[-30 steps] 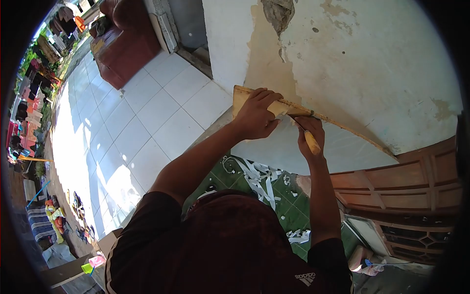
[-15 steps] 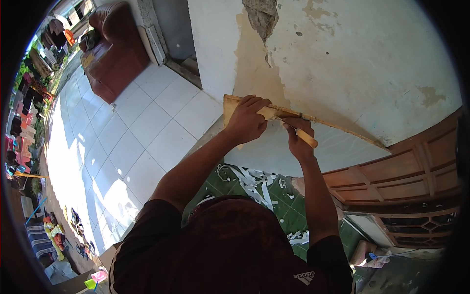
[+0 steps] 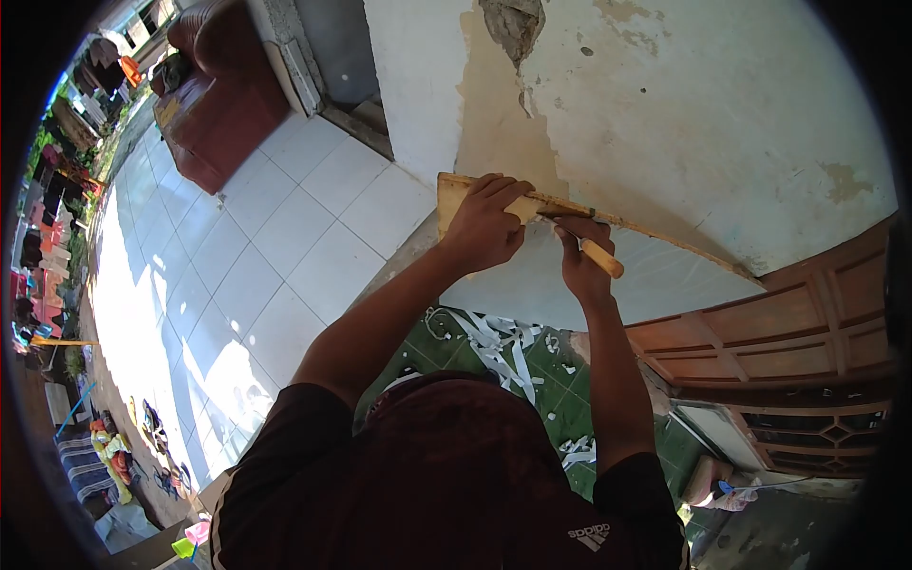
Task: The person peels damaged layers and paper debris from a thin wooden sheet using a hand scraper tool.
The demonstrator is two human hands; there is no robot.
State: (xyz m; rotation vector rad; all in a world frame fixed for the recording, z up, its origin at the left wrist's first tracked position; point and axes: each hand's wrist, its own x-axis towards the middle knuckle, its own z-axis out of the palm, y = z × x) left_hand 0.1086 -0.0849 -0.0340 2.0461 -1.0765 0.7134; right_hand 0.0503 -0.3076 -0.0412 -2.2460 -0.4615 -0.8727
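Note:
A light board [image 3: 532, 275] with a worn, yellowish-brown upper edge stands against the stained wall [image 3: 665, 133]. My left hand [image 3: 484, 223] is closed over that edge near the board's left corner. Just to its right, my right hand [image 3: 584, 256] grips a tool with a wooden handle [image 3: 602, 257]. The tool's narrow end points left toward the board's edge, close to my left fingers; its tip is too small to make out.
White strips [image 3: 499, 351] lie on the green floor [image 3: 560, 380] below the board. A red-brown sofa [image 3: 223, 104] stands on white tiles [image 3: 304, 247] at the upper left. Brown wooden panels [image 3: 769, 332] are at the right, and clothes hang at the far left.
Both hands, the board and the wall appear slightly shifted in the view. Both hands keep their grips, and the tool's handle sits a little lower and further right.

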